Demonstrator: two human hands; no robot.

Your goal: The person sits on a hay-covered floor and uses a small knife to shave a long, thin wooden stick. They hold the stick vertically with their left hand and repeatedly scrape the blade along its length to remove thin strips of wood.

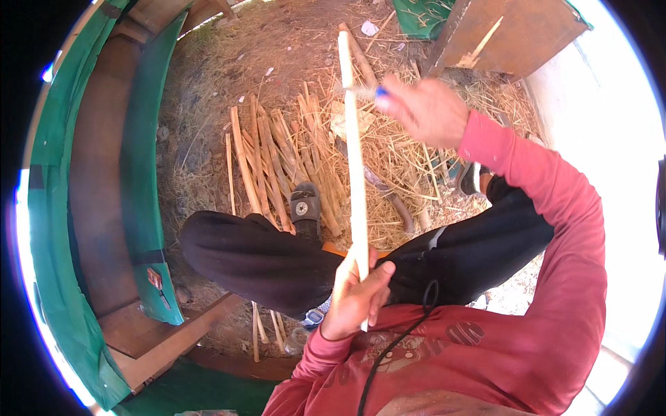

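A long, pale, peeled stick (356, 173) runs lengthwise in front of me, tilted slightly left at its far end. Its near end is wrapped by the fingers of my left hand (357, 291), close to my lap. Up near the far end, my right hand (431, 112) is closed round a knife (381, 93) with blue on its handle. The blade is blurred and lies across the stick, seemingly touching it. Part of the knife handle is hidden inside my fist.
Several cut sticks (260, 156) lie in a pile on the ground beyond my left leg, beside scattered straw and shavings (395, 156). A green-covered wooden frame (142, 173) stands at the left. Brown wooden board (513, 38) stands at the far right, near a white wall (590, 104).
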